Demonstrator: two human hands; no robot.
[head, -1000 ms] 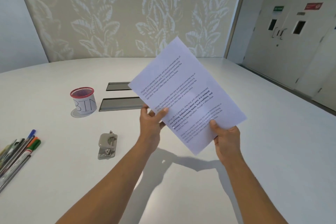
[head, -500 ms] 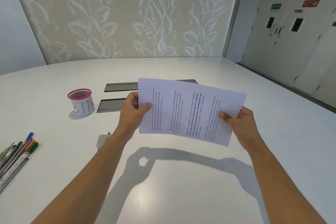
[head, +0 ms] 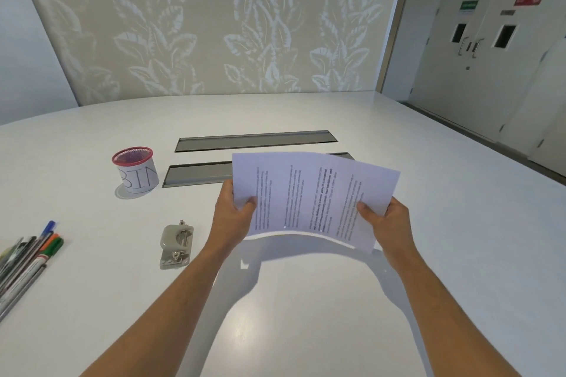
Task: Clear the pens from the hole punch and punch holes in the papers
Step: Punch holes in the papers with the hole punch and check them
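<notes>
The papers, the largest loose thing here, hang in the air over the middle of the white worktop, printed side up and turned sideways so the text lines run away from the viewer; a second ago the same sheets stood tilted on a corner, so they have been swung round to landscape and lowered, with the near long edge now bowing upward in an arch. That reads as squaring the stack before it goes to the punch, with no holes made yet. The left hand pinches the left short edge, thumb on top, and the right hand grips the right near corner the same way, so both are closed on the sheets and neither is free. Beyond the sheets lie two grey cable trays set into the surface, and to the far left stands a red-rimmed cup marked BIN. The hole punch sits on the worktop to the near left of the left hand, well apart from the sheets and with nothing lying on it, so the clearing step looks finished. The pens lie bundled at the left edge, well away from the punch.
</notes>
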